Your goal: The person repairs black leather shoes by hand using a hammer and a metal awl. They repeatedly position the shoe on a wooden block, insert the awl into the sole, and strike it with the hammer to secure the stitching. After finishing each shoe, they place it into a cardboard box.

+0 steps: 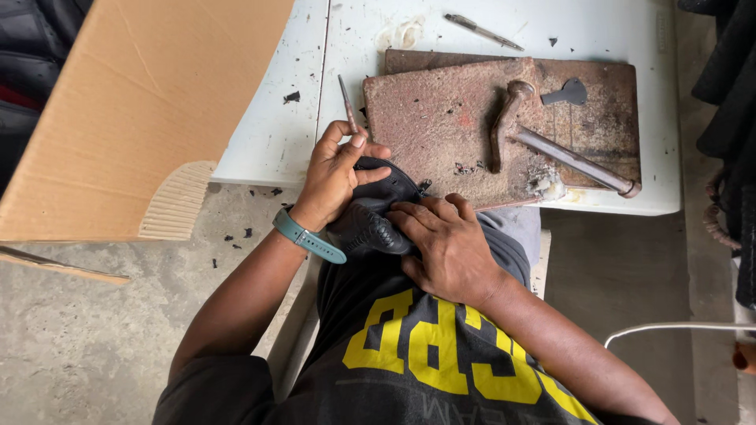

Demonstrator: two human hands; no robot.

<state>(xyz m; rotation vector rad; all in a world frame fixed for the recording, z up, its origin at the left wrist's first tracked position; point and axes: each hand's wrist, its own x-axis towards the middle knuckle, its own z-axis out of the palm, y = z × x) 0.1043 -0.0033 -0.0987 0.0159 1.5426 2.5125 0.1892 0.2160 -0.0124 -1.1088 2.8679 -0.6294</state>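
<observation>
Left hand curled around a thin grey metal awl, pinching its shaft between thumb and fingers, tip pointing up and away from the body. Teal watch strap around that wrist. Just under and to the right of this hand, a black leather piece with a stitched, braided edge, held against the lap at the table's near edge. Right hand laid flat over the leather's right side, fingers close together and pressed down on it, fingertips touching the stitched seam. Both hands touching the leather, one on each side.

Beyond the right hand, on a white plastic table speckled with black scraps, a rusty reddish-brown metal slab lying atop a second worn brown board. On the slab, a rusted hammer with a long metal handle, head toward the left hand. Near it, further out, a small flat grey key-shaped tool. Far past both hands, a slim grey pen-like tool on the table top. Left of the left hand, well apart, a large tan corrugated cardboard sheet leaning over the table edge. Below, black shirt with yellow lettering and bare concrete floor.
</observation>
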